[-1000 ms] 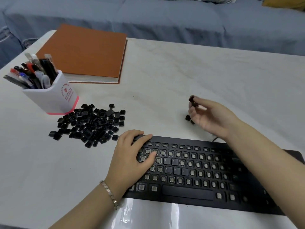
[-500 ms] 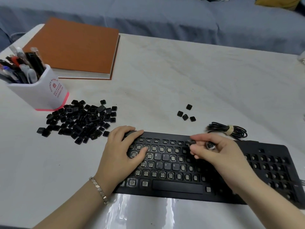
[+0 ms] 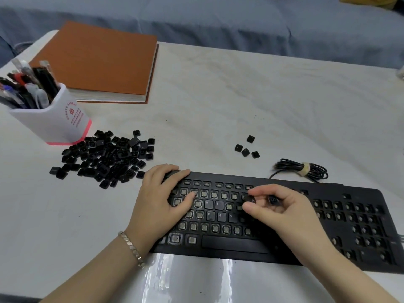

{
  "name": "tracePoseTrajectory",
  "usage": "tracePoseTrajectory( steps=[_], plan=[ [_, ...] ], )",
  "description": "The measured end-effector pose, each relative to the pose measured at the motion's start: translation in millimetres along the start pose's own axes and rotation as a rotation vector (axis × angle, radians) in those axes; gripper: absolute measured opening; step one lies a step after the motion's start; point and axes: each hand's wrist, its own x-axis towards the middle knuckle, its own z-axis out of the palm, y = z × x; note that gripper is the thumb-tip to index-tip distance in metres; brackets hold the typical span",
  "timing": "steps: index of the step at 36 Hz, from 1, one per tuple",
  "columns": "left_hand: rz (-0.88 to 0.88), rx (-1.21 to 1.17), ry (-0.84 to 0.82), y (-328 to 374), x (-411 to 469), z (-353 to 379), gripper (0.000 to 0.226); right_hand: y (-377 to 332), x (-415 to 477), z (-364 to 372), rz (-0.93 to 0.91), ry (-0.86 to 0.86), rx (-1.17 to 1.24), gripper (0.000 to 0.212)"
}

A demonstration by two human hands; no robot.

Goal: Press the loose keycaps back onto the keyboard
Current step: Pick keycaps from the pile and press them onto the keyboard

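Note:
A black keyboard (image 3: pixel 354 228) lies at the table's near edge with most switches bare and a few letter caps and the space bar fitted. My left hand (image 3: pixel 161 200) rests flat on its upper left corner, fingers spread over the bare switches. My right hand (image 3: pixel 282 213) hovers over the middle rows and pinches a black keycap (image 3: pixel 249 200) between thumb and forefinger; a second keycap (image 3: pixel 273 200) sits tucked under its other fingers. A big heap of loose keycaps (image 3: pixel 109 158) lies left of the keyboard. Several more keycaps (image 3: pixel 246 148) sit just behind it.
A white pen cup (image 3: pixel 54 121) full of pens stands at the left, behind the heap. An orange book (image 3: pixel 102 60) lies at the back left. The keyboard's coiled cable (image 3: pixel 303 170) lies behind its right half. A blue sofa (image 3: pixel 218 20) runs along the far table edge.
My right hand came back from the small group of keycaps behind the keyboard with two caps and now holds one low over the middle rows. My left hand stayed put.

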Motion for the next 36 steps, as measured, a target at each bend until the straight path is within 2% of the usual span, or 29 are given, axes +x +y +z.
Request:
tracePoseTrajectory(
  steps=[7,13,14,18,22,28,32,36],
  plan=[
    [-0.003,0.003,0.001,0.1,-0.8,-0.3,0.052,1.7,-3.2,-1.4,-0.096,-0.032,-0.039,0.033],
    [-0.003,0.005,-0.004,0.3,-0.7,-1.0,0.05,3.6,-2.3,-5.3,0.031,-0.038,-0.08,0.027],
    [-0.003,0.005,-0.006,0.5,-0.6,-1.1,0.05,4.3,-0.9,-6.2,0.103,-0.052,-0.017,0.026],
    [-0.001,0.006,-0.011,0.8,-0.5,-1.7,0.051,3.9,6.2,-8.0,0.458,-0.091,0.545,0.035],
    [-0.003,0.009,-0.009,1.1,-0.3,-1.4,0.052,0.7,9.4,-11.6,0.515,-0.057,0.697,0.035],
    [0.001,0.009,0.0,0.6,-0.8,-0.9,0.05,6.7,11.2,-11.8,0.43,0.036,0.482,0.035],
    [-0.007,0.016,0.019,-0.4,-1.0,1.2,0.044,12.4,9.6,-11.2,0.312,0.082,0.204,0.015],
    [-0.003,0.014,0.021,-1.3,-1.0,1.3,0.044,12.5,8.4,-8.0,0.159,0.113,-0.04,0.021]
  ],
)
